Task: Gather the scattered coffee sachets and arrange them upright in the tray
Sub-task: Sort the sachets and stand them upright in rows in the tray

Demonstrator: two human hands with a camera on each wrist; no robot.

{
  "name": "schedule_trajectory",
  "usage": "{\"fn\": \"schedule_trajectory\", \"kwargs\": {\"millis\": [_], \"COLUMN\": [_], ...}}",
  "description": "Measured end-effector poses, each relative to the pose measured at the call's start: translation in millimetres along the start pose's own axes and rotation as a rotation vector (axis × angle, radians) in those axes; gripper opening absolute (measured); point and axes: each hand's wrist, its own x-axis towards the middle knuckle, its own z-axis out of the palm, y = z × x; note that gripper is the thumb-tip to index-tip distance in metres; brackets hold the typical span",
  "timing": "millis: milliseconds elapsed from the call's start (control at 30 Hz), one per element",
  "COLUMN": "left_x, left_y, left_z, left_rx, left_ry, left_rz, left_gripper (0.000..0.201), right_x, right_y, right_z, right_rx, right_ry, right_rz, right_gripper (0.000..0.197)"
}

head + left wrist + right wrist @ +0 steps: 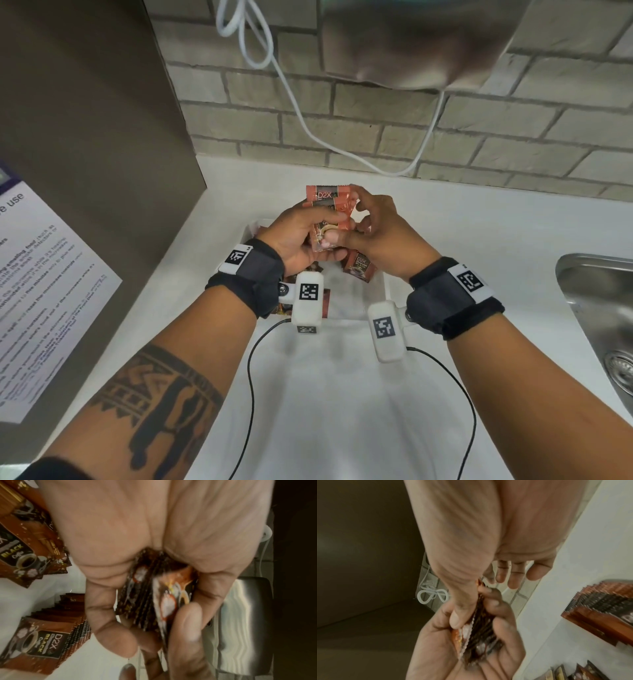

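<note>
Over the white tray my left hand grips a stack of orange-brown coffee sachets, standing on edge in its palm. The left wrist view has the stack of sachets between fingers and thumb. My right hand meets it from the right. Its thumb presses on the stack's edge, and a finger curls over the top corner. More sachets are in the tray; a row stands upright, others lean in a loose pile. The right wrist view catches the upright row.
The tray sits on a white counter against a brick wall. A steel sink lies at the right. A brown appliance with a printed notice stands at the left. A white cable hangs down the wall.
</note>
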Motion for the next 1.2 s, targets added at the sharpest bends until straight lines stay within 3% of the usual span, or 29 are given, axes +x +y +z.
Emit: {"fn": "schedule_trajectory", "kwargs": {"millis": [67, 133, 233, 300, 400, 533, 800, 933, 1067, 1200], "left_x": [-1.1, -2.2, -4.1, -4.0, -3.0, -1.1, 1.1, 4.9, 4.7, 6.9], "left_y": [-0.8, -2.7, -5.2, -6.2, -5.8, -5.7, -9.2, -8.6, -8.9, -11.2], "left_z": [-1.7, -1.9, 2.2, 3.4, 2.0, -4.1, -9.7, -14.8, -11.6, -11.5], "left_rx": [0.048, 0.137, 0.208, 0.194, 0.061, -0.056, -0.026, 0.008, 0.147, 0.166], "left_ry": [0.036, 0.041, 0.017, -0.030, -0.064, -0.114, -0.109, -0.102, -0.099, -0.112], "left_rz": [0.001, 0.024, 0.050, 0.060, 0.107, 0.171, 0.122, 0.091, 0.053, 0.073], "left_gripper": [0.022, 0.027, 0.025, 0.034, 0.054, 0.054, 0.027, 0.032, 0.051, 0.057], "right_x": [-1.0, -2.0, 1.8, 6.4, 11.3, 10.6, 10.5, 12.3, 14.3, 15.2], "right_y": [-4.0, -9.3, -14.8, -13.4, -6.8, -1.8, 1.2, 6.1, 7.2, 4.5], "right_z": [-5.8, -9.6, -11.3, -12.4, -13.0, -9.5, -7.3, -8.6, -11.3, -16.4], "right_rx": [-0.015, 0.073, 0.158, 0.154, 0.210, 0.319, 0.164, 0.131, 0.154, 0.226], "right_ry": [0.067, 0.147, 0.117, 0.108, 0.139, 0.167, 0.170, 0.176, 0.192, 0.113], "right_rz": [-0.018, -0.087, -0.102, -0.076, -0.028, 0.037, 0.051, 0.059, 0.053, 0.073], "right_gripper": [0.078, 0.059, 0.039, 0.032, 0.029, 0.031, 0.028, 0.020, 0.009, 0.005]}}
